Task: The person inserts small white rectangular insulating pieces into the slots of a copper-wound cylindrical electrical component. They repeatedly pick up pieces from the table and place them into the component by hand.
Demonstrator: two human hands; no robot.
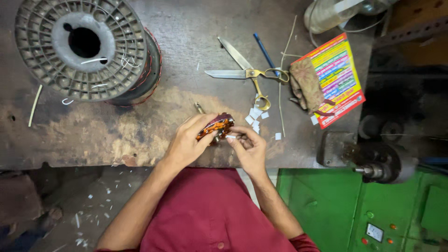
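Below the brass-handled steel scissors [247, 74], our left hand [186, 142] grasps a small copper-wound motor armature [215, 127] while our right hand [249, 147] pinches a small white paper slip [231, 136] at it.

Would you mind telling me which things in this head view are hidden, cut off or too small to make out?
- Copper-wound part: underside covered by the left hand holding it.
- Right hand: fingertips curl inward; whether they pinch a paper slip is too small to tell.
- Jar: cut off by the top edge.
- Rod: its lower end runs behind the left hand.
- Green machine: cut off at the bottom right.
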